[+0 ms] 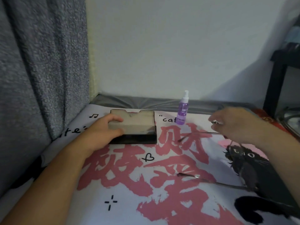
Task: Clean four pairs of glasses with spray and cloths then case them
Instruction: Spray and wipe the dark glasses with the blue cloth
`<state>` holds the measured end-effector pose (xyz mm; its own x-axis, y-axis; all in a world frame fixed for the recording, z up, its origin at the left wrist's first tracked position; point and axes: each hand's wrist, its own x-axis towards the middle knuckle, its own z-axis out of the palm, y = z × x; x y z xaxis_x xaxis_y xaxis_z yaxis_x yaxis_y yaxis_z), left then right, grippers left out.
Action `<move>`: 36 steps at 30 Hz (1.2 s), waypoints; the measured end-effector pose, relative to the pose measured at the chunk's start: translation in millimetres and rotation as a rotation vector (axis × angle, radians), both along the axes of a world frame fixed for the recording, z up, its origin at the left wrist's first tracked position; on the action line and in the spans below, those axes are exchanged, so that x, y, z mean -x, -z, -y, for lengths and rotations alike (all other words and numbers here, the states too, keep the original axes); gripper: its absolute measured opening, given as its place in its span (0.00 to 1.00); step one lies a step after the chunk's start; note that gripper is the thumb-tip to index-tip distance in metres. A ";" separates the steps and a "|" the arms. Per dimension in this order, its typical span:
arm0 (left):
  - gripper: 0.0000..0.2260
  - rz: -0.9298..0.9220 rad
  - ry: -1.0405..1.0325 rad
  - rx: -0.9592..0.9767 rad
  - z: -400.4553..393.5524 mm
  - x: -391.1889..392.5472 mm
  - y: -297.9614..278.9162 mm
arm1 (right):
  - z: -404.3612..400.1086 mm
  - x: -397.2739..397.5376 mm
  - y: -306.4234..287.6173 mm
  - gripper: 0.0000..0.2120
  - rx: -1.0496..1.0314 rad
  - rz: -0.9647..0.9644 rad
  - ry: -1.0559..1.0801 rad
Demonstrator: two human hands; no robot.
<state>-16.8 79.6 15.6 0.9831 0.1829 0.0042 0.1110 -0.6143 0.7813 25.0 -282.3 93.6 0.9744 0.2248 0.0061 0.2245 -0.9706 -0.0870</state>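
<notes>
Curtain: a grey textured curtain (40, 70) hangs along the left edge, reaching down to the printed cover.
Surface: a white cover (126, 192) printed with large pink characters, small black doodles and a black cat; whether it lies on a bed or a bench cannot be told. A grey padded strip runs along its far edge, against a pale wall.
Left hand: the left hand (103, 129) grips the near-left end of the glasses case, fingers curled over the top of the pale insert and thumb against its front.
Glasses case: the glasses case (138, 127) lies open at far left of centre, black shell with a pale grey-beige lining; its lid stands up behind. No glasses can be made out inside it.
Spray bottle: a purple spray bottle (182, 111) with a white nozzle stands upright just right of the case, near the grey strip, apart from both hands.
Glasses: a thin-framed pair of glasses (240, 163) is held under the right hand, temples spread and pointing left; the lenses sit over the cat print. Whether the near temple touches the cover cannot be told.
Right hand: the right hand (235, 124) is raised at far right, fingers curled, pinching the frame near its far hinge.
Far right: a dark furniture frame (276, 78) stands at the edge of view.
</notes>
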 end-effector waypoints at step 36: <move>0.09 0.929 0.213 0.050 65.2 26.1 -15.3 | -121.7 19.1 -51.6 0.14 -0.829 -0.797 -0.271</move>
<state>-43.0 14.4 30.9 0.6031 0.0210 0.7974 -0.6778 -0.5136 0.5261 5.9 -160.6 145.2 0.6900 0.6386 -0.3409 0.0118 -0.4808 -0.8767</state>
